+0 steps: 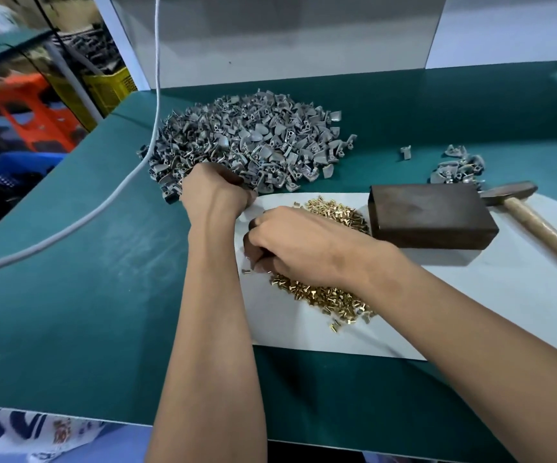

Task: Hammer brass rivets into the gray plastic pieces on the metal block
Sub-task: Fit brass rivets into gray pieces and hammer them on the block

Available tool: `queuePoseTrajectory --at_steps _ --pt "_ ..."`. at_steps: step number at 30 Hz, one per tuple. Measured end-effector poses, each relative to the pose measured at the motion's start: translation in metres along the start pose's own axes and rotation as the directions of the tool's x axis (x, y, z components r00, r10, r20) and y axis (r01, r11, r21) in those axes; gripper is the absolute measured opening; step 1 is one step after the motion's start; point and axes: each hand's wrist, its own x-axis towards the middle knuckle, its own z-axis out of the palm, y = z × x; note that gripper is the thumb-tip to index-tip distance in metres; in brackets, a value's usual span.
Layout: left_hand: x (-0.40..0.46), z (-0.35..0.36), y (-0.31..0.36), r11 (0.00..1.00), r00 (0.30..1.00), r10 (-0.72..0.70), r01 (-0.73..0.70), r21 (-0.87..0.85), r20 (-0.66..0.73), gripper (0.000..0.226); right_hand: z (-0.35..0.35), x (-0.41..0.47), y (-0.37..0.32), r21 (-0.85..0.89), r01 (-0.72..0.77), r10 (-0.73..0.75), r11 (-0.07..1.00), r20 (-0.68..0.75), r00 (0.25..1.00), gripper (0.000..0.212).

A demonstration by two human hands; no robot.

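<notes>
**Riveting bench: contents at time of record**

Green table (70, 295): carried everything listed.
White sheet (470, 312): lay under the right hand (303, 248).
Pile of gray plastic pieces (250, 138): sat just beyond the left hand (217, 192), whose fingers were curled into its near edge; what they held could not be told.
Small heap of gray pieces (457, 165): well to the right hand's far right.
Metal block (430, 215): just right of the right hand, bare on top.
Hammer (537, 215): lay beyond the block, untouched.
Brass rivets (330, 295): heaped beneath the right hand, fingertips curled down and pinching among them.
</notes>
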Motion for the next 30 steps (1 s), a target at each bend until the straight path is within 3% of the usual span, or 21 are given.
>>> queuePoseTrajectory --at_steps 6,11,17,21,26,30 --pt "-0.007 0.006 0.005 0.994 0.996 0.053 -0.046 -0.099 0.072 0.025 -0.012 -0.014 0.011 -0.106 -0.072 0.076 0.992 0.029 0.997 0.018" --pt "-0.012 0.01 0.006 0.982 0.994 0.108 -0.102 -0.158 0.026 0.027 -0.01 -0.017 0.012 -0.174 -0.063 0.063 0.983 -0.003 0.998 0.027" --pt "-0.003 0.01 0.004 0.992 0.997 0.052 -0.059 -0.114 -0.059 0.021 -0.01 -0.011 0.0 -0.133 -0.048 0.035 0.99 -0.098 0.995 0.008" --pt "0.003 0.004 -0.001 0.989 0.982 0.0 -0.028 -0.147 -0.19 0.032 -0.002 -0.001 -0.013 -0.065 -0.047 0.039 0.997 -0.121 0.992 0.034" --pt "0.011 -0.004 -0.007 0.931 0.957 -0.12 0.016 -0.365 -0.263 0.027 0.003 0.011 -0.014 -0.008 -0.048 0.048 0.999 -0.056 0.997 0.029" --pt "0.003 0.002 -0.002 0.76 0.985 -0.12 0.011 -0.65 -0.123 0.028 0.007 0.013 -0.004 0.179 -0.186 0.187 0.966 0.016 0.982 0.013"
